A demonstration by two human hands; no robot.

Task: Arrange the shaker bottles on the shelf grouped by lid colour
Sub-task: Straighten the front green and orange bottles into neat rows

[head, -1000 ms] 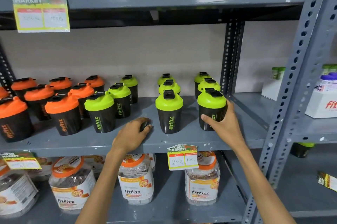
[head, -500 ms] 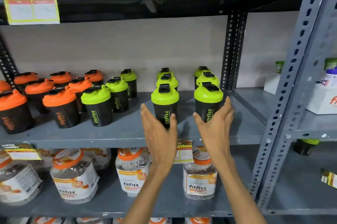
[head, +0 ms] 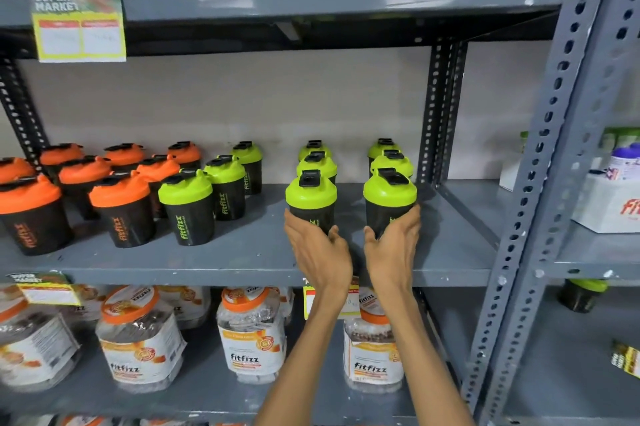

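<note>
On the grey metal shelf [head: 242,259], the left hand [head: 320,252] wraps the lower part of a black plastic shaker bottle with a green lid [head: 310,203]. The right hand [head: 393,249] holds the next green-lidded black bottle [head: 389,200] in the same way. Both bottles stand upright at the front of two green rows. The orange-lidded black bottles [head: 121,207] stand at the left.
</note>
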